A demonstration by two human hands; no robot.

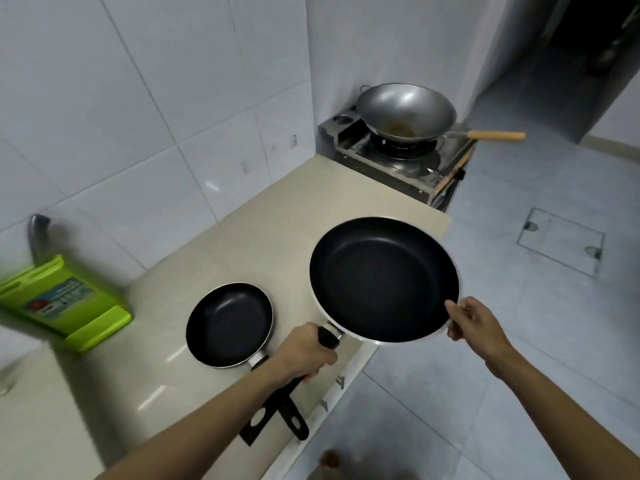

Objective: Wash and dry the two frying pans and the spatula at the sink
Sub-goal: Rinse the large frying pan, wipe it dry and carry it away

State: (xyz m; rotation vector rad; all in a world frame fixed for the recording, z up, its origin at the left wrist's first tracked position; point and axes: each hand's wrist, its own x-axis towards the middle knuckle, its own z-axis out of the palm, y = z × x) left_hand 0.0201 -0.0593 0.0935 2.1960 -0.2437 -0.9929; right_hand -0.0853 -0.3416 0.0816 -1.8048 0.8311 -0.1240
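A large black frying pan [382, 280] hangs in the air over the counter's right edge. My left hand [306, 351] grips its black handle. My right hand [472, 323] pinches the pan's rim on the near right side. A smaller black frying pan [228, 323] sits on the beige counter [277, 216] to the left, with its handle pointing toward me under my left forearm. A spatula [452, 176] with a wooden handle lies on the stove at the far end.
A steel wok [405, 110] with a wooden handle sits on the gas stove [394, 157] in the far corner. A green cutting board [65, 303] lies at the counter's left beside a tap [38, 233]. Tiled floor lies to the right.
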